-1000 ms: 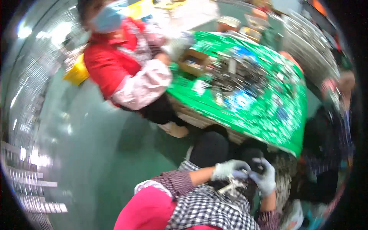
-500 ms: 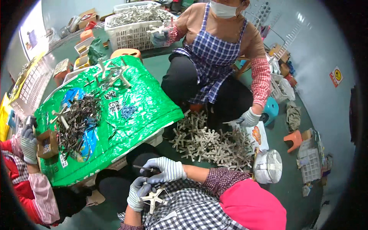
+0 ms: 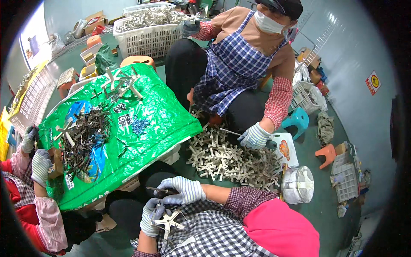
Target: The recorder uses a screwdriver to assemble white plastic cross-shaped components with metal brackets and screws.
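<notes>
My left hand (image 3: 150, 217), in a striped knit glove, is closed around a pale metal star-shaped piece (image 3: 169, 222) with several arms, held over my black-and-white checked apron (image 3: 222, 229). Just above it, my right hand (image 3: 185, 191), gloved alike, grips a slim dark tool (image 3: 155, 189) whose end sticks out to the left. The fingers hide most of this tool, so its kind does not show. Both hands are close together, right fingertips beside the left fingers. Beyond them, a heap of similar star-shaped pieces (image 3: 231, 160) lies on the floor.
A green-covered table (image 3: 158, 115) at left bears dark scraps (image 3: 87, 137) and blue small parts (image 3: 140, 125). A masked co-worker (image 3: 239, 60) opposite holds a rod-like tool (image 3: 231, 132); another co-worker's gloved hand (image 3: 41, 167) is beside a cardboard box (image 3: 55, 162). A white bucket (image 3: 297, 185) stands right.
My hands stay nearly in place, the star-shaped piece shifting slightly left. The co-worker opposite leans over, moving the tool hand left above the heap. At left, a second gloved hand comes into view.
</notes>
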`<state>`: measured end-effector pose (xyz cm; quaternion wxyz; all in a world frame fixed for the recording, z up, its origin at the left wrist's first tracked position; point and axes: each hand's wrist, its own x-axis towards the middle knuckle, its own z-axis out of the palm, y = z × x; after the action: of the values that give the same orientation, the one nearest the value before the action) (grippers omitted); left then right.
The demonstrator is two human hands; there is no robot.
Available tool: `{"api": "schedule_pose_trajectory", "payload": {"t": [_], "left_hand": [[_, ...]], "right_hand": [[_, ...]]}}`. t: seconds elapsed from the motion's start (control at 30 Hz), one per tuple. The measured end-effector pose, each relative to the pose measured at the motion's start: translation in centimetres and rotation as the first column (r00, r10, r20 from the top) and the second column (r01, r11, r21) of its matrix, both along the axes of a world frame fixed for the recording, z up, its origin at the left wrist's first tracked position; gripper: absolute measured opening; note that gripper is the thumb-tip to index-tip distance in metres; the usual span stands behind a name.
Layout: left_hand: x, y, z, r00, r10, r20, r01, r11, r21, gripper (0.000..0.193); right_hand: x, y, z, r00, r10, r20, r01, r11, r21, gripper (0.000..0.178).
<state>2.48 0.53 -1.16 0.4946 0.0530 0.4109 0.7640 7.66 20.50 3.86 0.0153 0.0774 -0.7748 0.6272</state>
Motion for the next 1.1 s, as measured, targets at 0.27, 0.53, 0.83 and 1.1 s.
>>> {"api": "schedule_pose_trajectory", "payload": {"t": [0.27,0.53,0.83,1.1], "left_hand": [[-0.5,-0.1,1.1,0.993,-0.019,-0.120,0.007,0.995,-0.100,0.026],[-1.3,-0.7,2.3,0.987,0.118,-0.112,-0.125,0.991,-0.056,0.016],[-0.5,-1.7,3.9,0.966,0.192,-0.172,-0.203,0.978,-0.048,0.024],[-2.3,-1.9,1.4,0.642,-0.019,-0.766,-0.165,0.973,-0.163,0.036]], "right_hand": [[0.0,0.0,0.3,0.997,-0.071,-0.004,0.071,0.997,-0.010,0.026],[0.5,-0.2,-0.5,0.907,-0.410,0.095,0.421,0.885,-0.197,0.036],[3.0,-0.3,-1.8,0.959,-0.276,0.060,0.277,0.961,-0.011,0.064],[1.1,3.0,2.6,0.923,-0.283,-0.263,0.377,0.807,0.454,0.049]]}}
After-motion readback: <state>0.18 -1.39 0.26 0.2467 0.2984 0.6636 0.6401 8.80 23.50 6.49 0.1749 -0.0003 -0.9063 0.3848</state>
